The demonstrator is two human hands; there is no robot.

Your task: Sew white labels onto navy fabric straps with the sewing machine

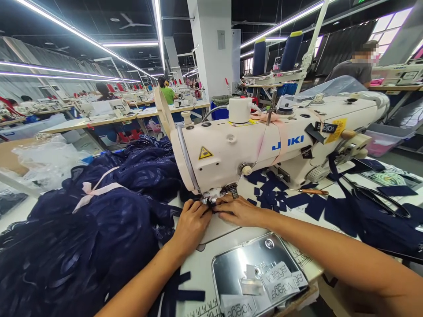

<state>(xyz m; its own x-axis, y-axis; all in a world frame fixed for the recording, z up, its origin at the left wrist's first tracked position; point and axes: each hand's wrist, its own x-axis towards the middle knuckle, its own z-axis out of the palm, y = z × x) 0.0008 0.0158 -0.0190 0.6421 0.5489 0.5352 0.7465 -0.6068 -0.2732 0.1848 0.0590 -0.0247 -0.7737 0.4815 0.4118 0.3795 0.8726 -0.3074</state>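
Both hands meet at the needle area of a white sewing machine (pixel 211 152). My left hand (pixel 193 222) lies just left of the presser foot (pixel 211 197), its fingers curled and pressed down on navy fabric. From the right, my right hand (pixel 243 212) reaches in with its fingers together, pinching the fabric by the foot. Only a small dark bit shows between the fingertips; the hands hide most of it. Navy fabric (pixel 165 210) runs from the left hand's side to a big heap of navy garments (pixel 122 233), which has a pale pink ribbon (pixel 95 192) tied round part of it.
Small navy pieces (pixel 269 191) lie behind my right arm, with an orange-handled tool (pixel 310 191) and black scissors (pixel 380 196) further right. A metal tray (pixel 238 251) holding white printed labels (pixel 279 286) stands in front. Other people sit at machines beyond.
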